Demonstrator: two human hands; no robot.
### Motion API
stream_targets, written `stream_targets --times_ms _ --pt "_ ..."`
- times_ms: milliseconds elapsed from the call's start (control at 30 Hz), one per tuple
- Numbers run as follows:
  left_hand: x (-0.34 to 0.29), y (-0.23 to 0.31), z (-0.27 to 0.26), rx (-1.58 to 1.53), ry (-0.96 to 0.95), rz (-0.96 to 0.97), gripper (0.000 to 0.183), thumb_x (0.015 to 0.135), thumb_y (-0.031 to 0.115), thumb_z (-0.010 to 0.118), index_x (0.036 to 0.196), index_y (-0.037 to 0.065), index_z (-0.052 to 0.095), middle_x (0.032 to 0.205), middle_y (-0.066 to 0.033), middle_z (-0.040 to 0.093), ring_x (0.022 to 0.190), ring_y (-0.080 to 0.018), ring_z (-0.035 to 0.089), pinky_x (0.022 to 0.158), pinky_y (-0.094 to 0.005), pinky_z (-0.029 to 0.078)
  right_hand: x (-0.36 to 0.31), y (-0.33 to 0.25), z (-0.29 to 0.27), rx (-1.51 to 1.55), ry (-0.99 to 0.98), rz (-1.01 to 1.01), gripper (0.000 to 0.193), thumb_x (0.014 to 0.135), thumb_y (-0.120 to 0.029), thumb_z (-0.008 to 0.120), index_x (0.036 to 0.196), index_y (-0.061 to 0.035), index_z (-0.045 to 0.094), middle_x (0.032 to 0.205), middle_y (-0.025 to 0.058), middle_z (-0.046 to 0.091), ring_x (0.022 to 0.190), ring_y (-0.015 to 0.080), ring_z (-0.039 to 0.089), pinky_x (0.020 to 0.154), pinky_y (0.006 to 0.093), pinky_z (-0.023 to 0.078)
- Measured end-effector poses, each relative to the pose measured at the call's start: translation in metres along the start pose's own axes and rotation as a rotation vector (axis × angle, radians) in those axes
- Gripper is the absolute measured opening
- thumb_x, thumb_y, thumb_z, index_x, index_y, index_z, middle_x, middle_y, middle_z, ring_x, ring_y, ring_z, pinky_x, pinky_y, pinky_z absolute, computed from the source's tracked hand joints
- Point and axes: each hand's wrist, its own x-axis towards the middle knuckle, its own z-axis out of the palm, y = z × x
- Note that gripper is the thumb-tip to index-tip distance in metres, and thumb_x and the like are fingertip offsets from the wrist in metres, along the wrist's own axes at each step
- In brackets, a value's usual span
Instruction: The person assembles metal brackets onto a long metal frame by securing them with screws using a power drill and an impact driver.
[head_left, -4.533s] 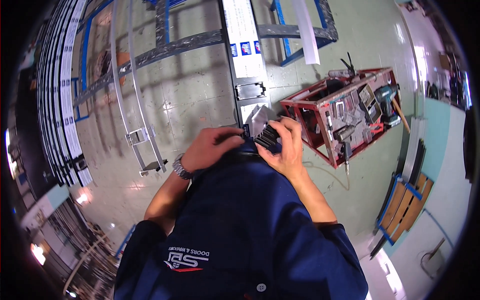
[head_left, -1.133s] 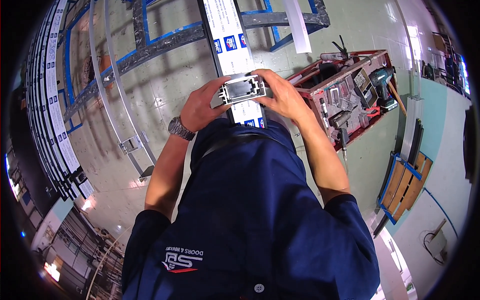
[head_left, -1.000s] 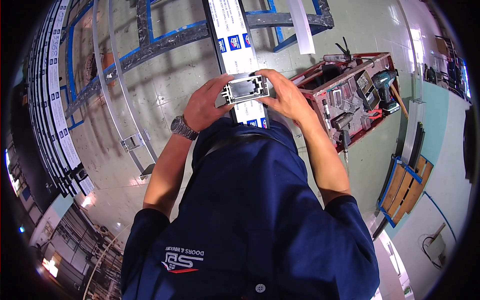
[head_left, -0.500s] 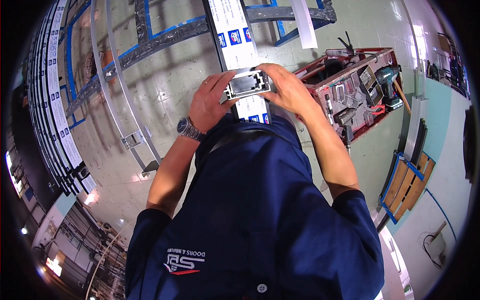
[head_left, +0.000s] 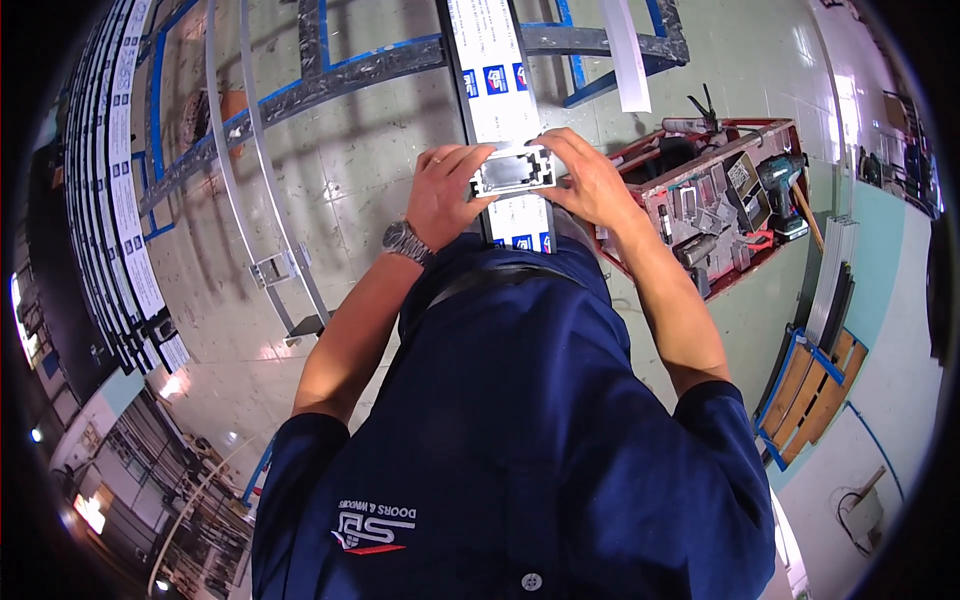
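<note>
- Head view: short aluminium profile piece (head_left: 515,170) held up at about 12 o'clock from the person's chest, cut end facing the camera, hollow chambers visible; silver-grey, horizontal.
- Left hand (head_left: 447,193) grips the piece's left end, fingers curled over its top edge, thumb beneath. Wristwatch (head_left: 405,240) with metal band on that wrist.
- Right hand (head_left: 590,180) clasps the right end, fingers wrapped round the top and side.
- Directly behind the piece, running toward 12 o'clock: long dark profile (head_left: 495,70) on the floor, faced with a white protective strip carrying small blue square labels in pairs, one pair above the hands, another just below them.
- At 2 o'clock from the hands: red open tool tray (head_left: 770,245), holding a teal cordless drill (head_left: 780,185), pliers and short metal offcuts.
- At 10 o'clock: thin curved metal rails (head_left: 235,150) with small brackets, lying on the pale tiled floor.
- Far left, 9 o'clock: stacked profiles (head_left: 125,210) wrapped in white film dotted with repeated small blue labels.
- At 4 o'clock: wooden pallet (head_left: 815,390) with blue edging.
- Top, 1 o'clock: blue-taped grey frame (head_left: 610,38).
</note>
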Motion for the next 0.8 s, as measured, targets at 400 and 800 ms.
stream_targets --times_ms 400,800 --pt "-0.007 0.01 -0.011 -0.151 -0.013 -0.083 0.078 0.074 0.025 0.084 0.14 0.004 0.051 0.131 -0.016 0.059 0.119 -0.0338 0.055 0.102 -0.0422 0.043 -0.001 0.002 -0.001 0.0 -0.008 0.008 0.059 0.073 -0.016 0.083 0.126 -0.0067 0.057 0.125 0.0147 0.059 0.116 0.0355 0.061 0.097 0.0417 0.05" --pt "-0.007 -0.001 0.009 -1.132 -0.028 -0.92 0.067 0.091 0.009 0.073 0.149 -0.001 0.041 0.121 -0.0111 0.067 0.101 -0.0124 0.063 0.093 -0.0281 0.051 -0.008 0.011 0.02 1.052 0.02 0.685 0.067 0.092 -0.029 0.073 0.15 -0.0099 0.043 0.145 0.0149 0.051 0.122 0.024 0.057 0.097 0.0415 0.048"
